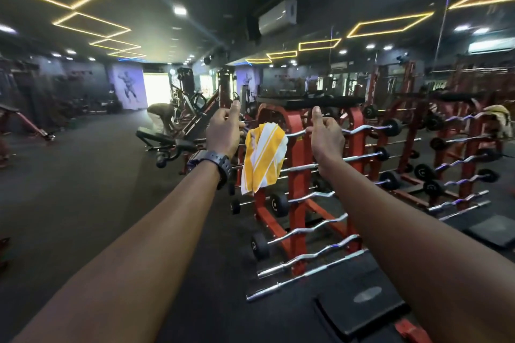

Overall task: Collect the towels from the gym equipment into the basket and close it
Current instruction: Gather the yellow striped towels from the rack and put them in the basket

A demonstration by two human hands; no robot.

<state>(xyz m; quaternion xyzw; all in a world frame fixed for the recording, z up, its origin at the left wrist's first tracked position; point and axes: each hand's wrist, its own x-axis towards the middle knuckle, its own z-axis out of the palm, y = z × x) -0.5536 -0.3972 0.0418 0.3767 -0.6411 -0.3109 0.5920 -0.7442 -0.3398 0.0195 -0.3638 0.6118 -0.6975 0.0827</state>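
On the red barbell rack (299, 175) straight ahead of us hangs the yellow and white striped towel (264, 157), draped over one of the upper chrome bars and bunched where it crosses the bar, its tail hanging loose in front of the rack's upright. Our left hand (224, 131) and right hand (326, 135) are raised on either side of it, apart from the cloth. Both hold nothing: the fingers of each are loosely curled, thumbs up, and the gaps are narrow.

We judge the towel light, soft and limp; it will fold and sag wherever we pinch it and needs little force. It is not fragile and the weave should not be slippery. The best hold looks to be the bunched part at the bar, so that a lift upward and toward us frees it without snagging on the bar ends below. Taking only the hanging tail would likely drag it across the bar.

A second, paler towel (498, 120) lies on the far rack at right. No basket is in view.
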